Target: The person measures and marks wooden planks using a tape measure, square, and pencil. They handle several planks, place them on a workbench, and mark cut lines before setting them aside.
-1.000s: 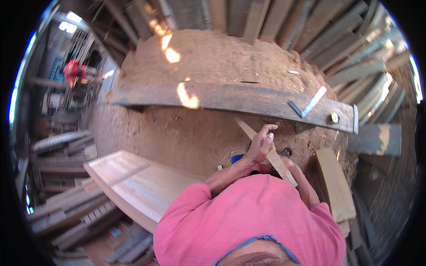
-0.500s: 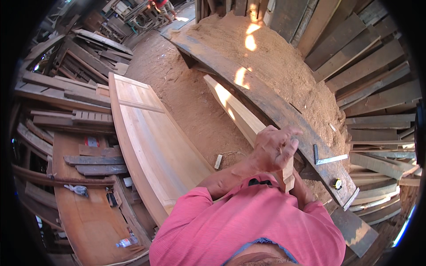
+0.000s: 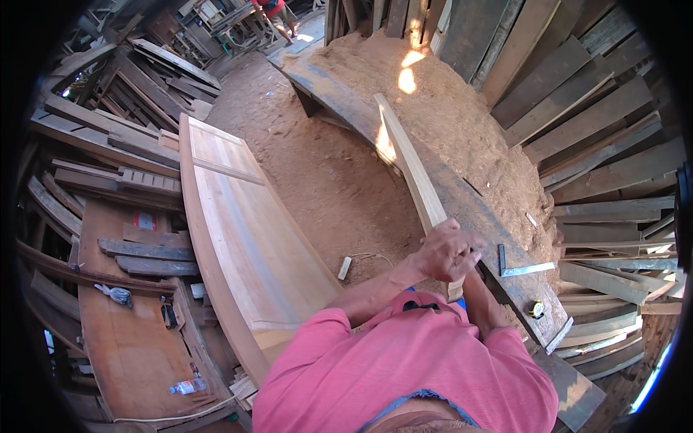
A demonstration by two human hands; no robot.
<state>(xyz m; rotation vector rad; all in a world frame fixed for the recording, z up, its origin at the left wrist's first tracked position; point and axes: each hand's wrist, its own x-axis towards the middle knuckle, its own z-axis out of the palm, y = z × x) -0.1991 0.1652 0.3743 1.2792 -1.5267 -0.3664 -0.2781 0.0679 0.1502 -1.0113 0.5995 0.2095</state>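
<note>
A long pale wooden plank (image 3: 413, 169) slants in front of me, its far end over the workbench (image 3: 361, 119) and its near end close to my pink shirt. My left hand (image 3: 442, 249) is closed around the plank near its near end. My right hand (image 3: 474, 249) is right beside it, its fingers blurred and partly hidden behind the left, so its grip does not show. On the bench to the right lie a metal try square (image 3: 527, 270) and a yellow-and-black tape measure (image 3: 536, 309).
A large panelled wooden door (image 3: 249, 231) lies to my left. Sawdust (image 3: 440, 108) is heaped beyond the bench. Boards (image 3: 613, 151) lean along the right, and stacked timber (image 3: 108, 144) fills the left. A plastic bottle (image 3: 189, 387) lies at lower left. A person (image 3: 276, 14) stands far off.
The plank's far end has swung up and right, from beside the bench to over it. Both hands have moved slightly with it. My view has shifted a little.
</note>
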